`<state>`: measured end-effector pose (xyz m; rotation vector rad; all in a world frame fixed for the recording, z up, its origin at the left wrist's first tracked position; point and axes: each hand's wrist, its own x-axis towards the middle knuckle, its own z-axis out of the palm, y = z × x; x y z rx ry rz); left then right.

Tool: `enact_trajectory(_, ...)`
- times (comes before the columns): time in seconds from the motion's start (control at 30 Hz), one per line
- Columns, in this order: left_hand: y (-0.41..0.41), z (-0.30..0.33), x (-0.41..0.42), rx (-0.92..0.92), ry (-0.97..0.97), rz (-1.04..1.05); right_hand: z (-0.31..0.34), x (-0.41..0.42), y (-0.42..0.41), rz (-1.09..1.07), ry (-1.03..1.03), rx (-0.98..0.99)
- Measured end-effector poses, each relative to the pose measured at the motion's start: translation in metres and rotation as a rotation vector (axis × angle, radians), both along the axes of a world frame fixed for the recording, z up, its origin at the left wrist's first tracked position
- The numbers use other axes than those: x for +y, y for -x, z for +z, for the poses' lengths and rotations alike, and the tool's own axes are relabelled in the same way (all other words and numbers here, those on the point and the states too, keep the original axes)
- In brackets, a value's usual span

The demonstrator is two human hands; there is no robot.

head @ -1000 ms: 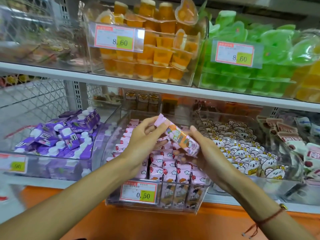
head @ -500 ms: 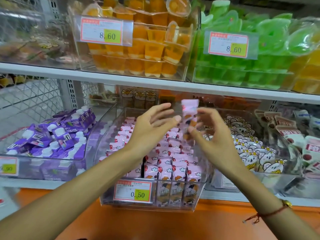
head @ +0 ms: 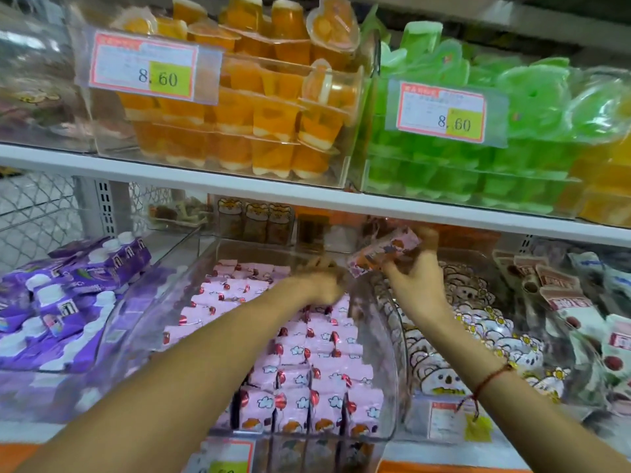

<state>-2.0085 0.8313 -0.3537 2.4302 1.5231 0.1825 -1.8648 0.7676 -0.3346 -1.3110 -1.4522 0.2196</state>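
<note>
Under the white shelf (head: 239,192), the clear bin (head: 391,370) of stacked packets (head: 307,363) sits between purple pouches (head: 68,302) and a heap of white bear-faced sweets (head: 478,322). Since half a second ago both arms have pushed deeper, towards the back of the bin. Then the pink packet (head: 386,250) stood upright between the two hands. Now it lies tilted, near level, just below the shelf edge and above the bin's back right corner, held by the right grip (head: 416,281) alone, with fingers curled round its right end. The left grip (head: 321,285) has come away from it and dropped low, just left of it, over the rear rows. It is blurred, so I cannot tell whether its fingers are spread or pinching something. A red string bracelet (head: 491,377) circles the right wrist.
</note>
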Motion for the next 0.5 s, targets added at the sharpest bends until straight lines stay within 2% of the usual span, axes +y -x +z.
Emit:
enact_trajectory(0.1, 0.004, -0.002, 0.0, 0.064, -0.091, -0.048, -0.003, 0.015, -0.002, -0.047, 0.011, -0.114)
enact_trajectory(0.2, 0.014, 0.002, -0.004, -0.001, -0.082, -0.147, -0.004, 0.023, -0.002, -0.077, 0.076, -0.215)
enact_trajectory(0.27, 0.019, 0.003, -0.008, -0.022, -0.077, -0.194, -0.003, 0.028, 0.001, -0.047, 0.127, -0.286)
enact_trajectory(0.4, 0.027, -0.005, -0.016, 0.054, -0.107, -0.2, 0.0, 0.04, 0.015, 0.085, 0.273, -0.48)
enact_trajectory(0.5, 0.031, -0.011, -0.02, -0.035, -0.144, -0.175, 0.006, 0.051, 0.019, 0.112, 0.362, -0.675)
